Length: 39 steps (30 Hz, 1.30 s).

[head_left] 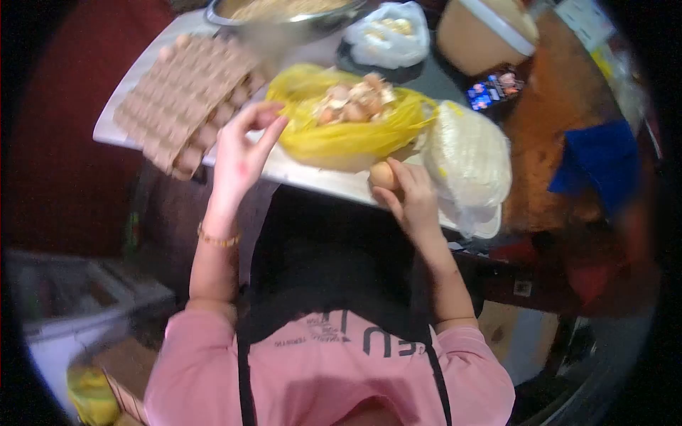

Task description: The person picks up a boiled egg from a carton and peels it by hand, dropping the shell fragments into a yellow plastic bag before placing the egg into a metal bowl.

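Fingers [266,117] of my left hand [238,160] spread loose, gripping nothing, just beside egg tray [188,89] and touching edge of yellow plastic bag [341,138] holding eggshells [355,99]. Right hand [412,199] curled round a brown egg [382,175] at the white table [320,181] edge, below the bag. White bundle [469,160] just right of that hand.

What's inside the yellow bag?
Broken eggshells lie heaped in the open yellow bag. Whatever sits under the shells, deeper in the bag, is covered. The right hand holds a whole egg beside it.
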Each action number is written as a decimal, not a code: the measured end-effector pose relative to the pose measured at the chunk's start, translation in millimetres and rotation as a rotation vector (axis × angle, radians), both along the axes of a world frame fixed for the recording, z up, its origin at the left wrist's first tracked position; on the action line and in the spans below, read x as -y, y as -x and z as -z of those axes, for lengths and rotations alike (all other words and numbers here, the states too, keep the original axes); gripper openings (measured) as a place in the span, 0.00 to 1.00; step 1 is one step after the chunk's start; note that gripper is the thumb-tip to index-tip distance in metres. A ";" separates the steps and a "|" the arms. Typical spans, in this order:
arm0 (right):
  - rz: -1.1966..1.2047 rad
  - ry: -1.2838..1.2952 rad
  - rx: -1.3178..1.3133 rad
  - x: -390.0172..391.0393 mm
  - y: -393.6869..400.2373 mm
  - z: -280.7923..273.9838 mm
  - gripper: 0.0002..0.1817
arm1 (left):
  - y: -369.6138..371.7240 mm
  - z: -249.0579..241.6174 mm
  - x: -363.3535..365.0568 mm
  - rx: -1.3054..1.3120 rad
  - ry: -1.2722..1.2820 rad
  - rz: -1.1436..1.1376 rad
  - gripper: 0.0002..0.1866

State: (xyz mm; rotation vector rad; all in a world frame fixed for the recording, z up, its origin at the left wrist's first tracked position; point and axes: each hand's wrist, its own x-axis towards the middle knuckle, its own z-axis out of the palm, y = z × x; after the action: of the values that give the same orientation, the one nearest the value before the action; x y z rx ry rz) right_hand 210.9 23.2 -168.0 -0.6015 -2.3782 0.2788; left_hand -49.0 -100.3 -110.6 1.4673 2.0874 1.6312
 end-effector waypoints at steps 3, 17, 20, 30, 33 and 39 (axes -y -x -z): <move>0.028 0.018 -0.056 10.3 -0.1 -12.1 0.28 | 18.5 17.3 16.2 0.079 0.056 0.018 0.14; 0.091 0.025 -0.113 7.0 3.8 -1.4 0.26 | 16.1 8.0 48.3 0.452 -0.033 0.319 0.14; 0.084 0.077 -0.128 12.0 4.0 -2.9 0.26 | 28.5 -5.0 76.7 0.538 -0.171 0.705 0.16; 0.015 -0.036 -0.020 3.8 3.3 -5.6 0.30 | 22.2 -8.5 53.2 0.720 -0.473 1.423 0.14; 0.030 -0.109 -0.205 12.7 8.5 -16.7 0.31 | 3.2 0.9 49.3 0.824 -0.126 0.786 0.16; -0.061 -0.087 0.066 -11.5 14.9 -16.8 0.29 | -32.9 19.3 -4.9 0.699 0.187 0.623 0.15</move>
State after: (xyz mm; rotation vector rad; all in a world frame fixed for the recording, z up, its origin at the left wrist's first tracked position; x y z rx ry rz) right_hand 195.9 34.7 -151.3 -0.5059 -2.4612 0.1830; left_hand -16.1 -95.4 -129.9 1.0944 1.2059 1.3661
